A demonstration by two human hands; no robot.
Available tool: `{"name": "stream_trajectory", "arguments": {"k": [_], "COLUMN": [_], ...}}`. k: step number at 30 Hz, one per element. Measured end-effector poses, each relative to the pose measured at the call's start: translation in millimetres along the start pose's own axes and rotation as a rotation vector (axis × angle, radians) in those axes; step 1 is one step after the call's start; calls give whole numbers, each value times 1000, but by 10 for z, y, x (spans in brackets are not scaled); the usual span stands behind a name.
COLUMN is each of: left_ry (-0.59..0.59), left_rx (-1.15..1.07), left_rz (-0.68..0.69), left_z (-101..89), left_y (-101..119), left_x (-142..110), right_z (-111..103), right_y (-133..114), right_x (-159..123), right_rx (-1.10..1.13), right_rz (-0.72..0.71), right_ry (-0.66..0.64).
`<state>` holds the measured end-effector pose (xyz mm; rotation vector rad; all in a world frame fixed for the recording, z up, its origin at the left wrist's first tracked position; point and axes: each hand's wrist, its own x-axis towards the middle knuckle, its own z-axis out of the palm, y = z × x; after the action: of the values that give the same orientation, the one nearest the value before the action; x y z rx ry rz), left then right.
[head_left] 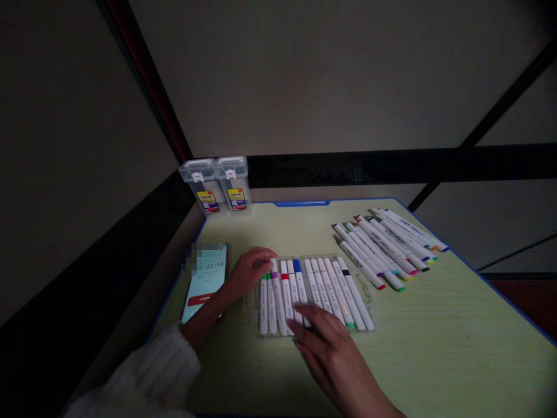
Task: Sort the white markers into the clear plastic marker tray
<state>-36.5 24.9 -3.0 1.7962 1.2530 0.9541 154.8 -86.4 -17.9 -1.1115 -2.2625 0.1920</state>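
Observation:
A row of white markers lies side by side in a clear plastic tray point(373, 330) on the table, with green, red, blue and black bands showing on some. My left hand point(250, 273) reaches the far end of the row, its fingertips closed on the cap of a marker with a purple band point(279, 302). Over the near ends of the markers, my right hand point(333, 342) lies with fingers stretched out and a little apart. Its fingertips are at the near end of a red-banded marker point(286, 299), and I cannot tell whether they press on it.
More loose markers point(383, 244) are heaped at the right back of the table point(456, 348). Two clear lidded cases point(235, 186) with yellow labels stand at the back left. A phone point(204, 284) showing a timer lies beside my left forearm. Walls border the back and left.

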Motion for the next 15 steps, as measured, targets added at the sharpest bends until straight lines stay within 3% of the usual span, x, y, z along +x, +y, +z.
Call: {"name": "stream_trajectory", "arguments": {"k": [6,15], "left_ry": [-9,69], "left_rx": [-86,-166], "left_rz": [-61,-73], "left_z": [-18,-33], "left_y": [-23,66], "left_x": [1,-12], "right_z": [2,-2], "right_y": [3,-1], "right_x": [-7,-17], "right_rx": [1,7], "right_rz": [-14,10], "right_ry": [-1,-7]}}
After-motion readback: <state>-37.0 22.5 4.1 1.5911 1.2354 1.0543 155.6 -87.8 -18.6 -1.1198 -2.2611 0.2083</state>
